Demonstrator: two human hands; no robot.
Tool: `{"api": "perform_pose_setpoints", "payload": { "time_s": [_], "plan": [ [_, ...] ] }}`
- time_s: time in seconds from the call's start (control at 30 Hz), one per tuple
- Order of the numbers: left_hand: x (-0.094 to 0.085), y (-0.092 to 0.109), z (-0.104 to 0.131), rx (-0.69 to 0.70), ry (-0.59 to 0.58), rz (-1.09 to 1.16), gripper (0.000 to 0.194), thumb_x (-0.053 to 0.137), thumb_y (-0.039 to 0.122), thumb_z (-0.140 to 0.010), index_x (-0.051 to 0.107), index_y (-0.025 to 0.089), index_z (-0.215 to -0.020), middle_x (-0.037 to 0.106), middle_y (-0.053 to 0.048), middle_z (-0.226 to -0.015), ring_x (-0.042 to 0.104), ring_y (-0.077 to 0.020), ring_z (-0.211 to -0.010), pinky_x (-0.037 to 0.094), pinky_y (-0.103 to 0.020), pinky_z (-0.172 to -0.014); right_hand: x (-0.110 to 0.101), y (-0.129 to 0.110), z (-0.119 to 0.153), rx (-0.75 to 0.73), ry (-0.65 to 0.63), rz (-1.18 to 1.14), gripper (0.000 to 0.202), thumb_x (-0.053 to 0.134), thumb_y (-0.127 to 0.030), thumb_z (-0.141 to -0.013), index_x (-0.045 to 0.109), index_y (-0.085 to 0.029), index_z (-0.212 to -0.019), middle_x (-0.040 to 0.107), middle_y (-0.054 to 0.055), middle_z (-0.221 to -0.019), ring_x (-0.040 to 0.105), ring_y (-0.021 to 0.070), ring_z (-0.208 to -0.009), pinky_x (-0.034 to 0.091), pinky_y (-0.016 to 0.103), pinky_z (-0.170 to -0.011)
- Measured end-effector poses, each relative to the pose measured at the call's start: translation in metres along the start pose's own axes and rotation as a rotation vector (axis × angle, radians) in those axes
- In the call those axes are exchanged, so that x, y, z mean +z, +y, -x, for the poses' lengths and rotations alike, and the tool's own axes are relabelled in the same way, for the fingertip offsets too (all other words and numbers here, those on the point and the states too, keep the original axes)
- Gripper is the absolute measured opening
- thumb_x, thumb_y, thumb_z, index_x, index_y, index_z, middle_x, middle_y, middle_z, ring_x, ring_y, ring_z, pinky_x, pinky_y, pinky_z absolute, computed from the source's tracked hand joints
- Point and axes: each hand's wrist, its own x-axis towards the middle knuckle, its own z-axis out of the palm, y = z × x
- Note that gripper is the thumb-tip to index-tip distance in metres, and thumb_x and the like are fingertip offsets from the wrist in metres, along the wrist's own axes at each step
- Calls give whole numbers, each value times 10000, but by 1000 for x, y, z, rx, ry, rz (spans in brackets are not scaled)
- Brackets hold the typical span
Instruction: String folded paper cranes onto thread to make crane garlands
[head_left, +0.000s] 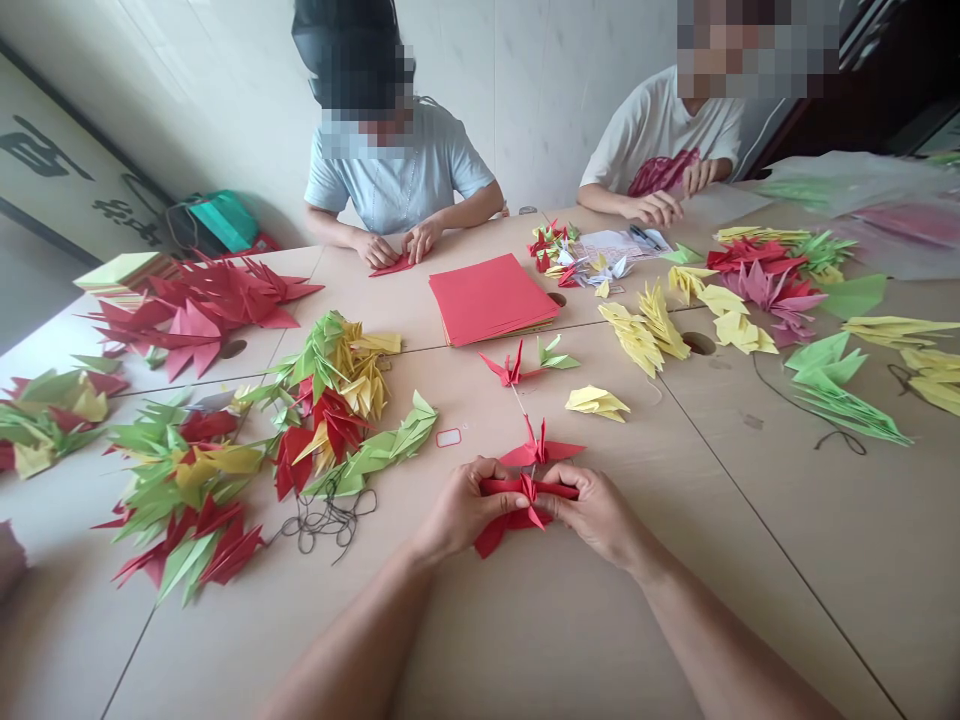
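Observation:
Between my two hands is a red paper crane (529, 490), its wings pinched from both sides. My left hand (474, 505) closes on one wing, thumb on top; my right hand (596, 505) grips the other wing the same way. More red paper shows just below my fingers, partly hidden. Right beyond my hands lies a second red paper crane (537, 447). A pale string (519, 398) runs from it to a third red crane (513, 370) farther off. Beside that one sits a green folded crane (556, 355). Folded yellow paper (598, 402) lies to the right.
A stack of red paper sheets (491, 298) lies mid-table. Strung green, red and yellow cranes (187, 460) and tangled dark string (330, 520) are on the left. Yellow folded pieces (645, 330) and a green bundle (847, 385) lie right. Two people sit opposite, one handling red paper (391, 268).

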Motion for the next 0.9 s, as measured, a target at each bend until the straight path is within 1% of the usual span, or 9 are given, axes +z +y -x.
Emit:
{"api": "perform_pose_setpoints", "payload": {
  "time_s": [0.17,0.23,0.3,0.4,0.47,0.57,0.67,0.8,0.9],
  "plan": [
    [4,1,1,-9,11,67,385,775,427,-667,503,160,-618,522,33,-601,414,-78,-542,331,-194,-496,-2,1,-2,23,-9,-33,253,700,-424,-739,674,-173,-749,626,-3,-706,527,127,-644,404,233,-589],
    [5,0,1,-18,7,116,411,751,448,-692,455,169,-624,521,37,-595,403,-71,-527,318,-188,-483,-3,1,-3,45,-23,-56,269,694,-432,-747,679,-170,-805,637,3,-732,524,121,-639,409,231,-588],
    [5,-2,0,-26,7,157,428,738,449,-708,420,175,-624,501,48,-574,376,-60,-506,299,-181,-470,-4,1,-3,63,-35,-75,301,681,-455,-758,674,-166,-841,616,-5,-699,492,106,-592,391,225,-552],
    [3,-3,-1,-27,-6,209,410,755,406,-707,423,174,-652,473,64,-569,358,-51,-505,290,-174,-477,-4,1,-2,77,-43,-88,353,658,-506,-768,662,-159,-834,518,-38,-584,417,89,-525,335,216,-492],
    [3,-4,0,-19,-38,254,381,751,385,-720,432,178,-724,511,57,-620,402,-58,-539,322,-177,-513,-4,2,-2,78,-37,-87,373,656,-527,-763,654,-155,-799,473,-49,-555,388,85,-509,308,215,-474],
    [3,-3,1,-6,-89,309,339,723,354,-761,437,188,-835,564,40,-707,465,-74,-604,364,-193,-576,-3,2,-2,69,-15,-78,353,678,-507,-749,668,-157,-790,531,-31,-610,421,92,-539,331,219,-497],
    [4,-4,2,2,-105,333,306,703,326,-789,440,192,-867,565,38,-733,469,-76,-620,357,-196,-589,-2,2,-3,57,5,-76,315,676,-475,-759,695,-167,-826,615,-6,-709,496,116,-617,382,226,-560],
    [3,-4,1,16,-102,351,275,684,330,-812,451,193,-863,543,46,-716,461,-78,-632,348,-196,-601,-1,3,-3,65,17,-91,322,663,-485,-765,691,-169,-821,560,-32,-607,447,99,-538,348,221,-504],
    [2,-3,1,14,-125,372,274,678,359,-815,467,190,-857,555,37,-726,481,-85,-645,365,-205,-624,-2,3,-3,69,13,-108,340,660,-501,-762,682,-164,-803,544,-34,-599,424,90,-515,331,219,-479]
  ]
}}
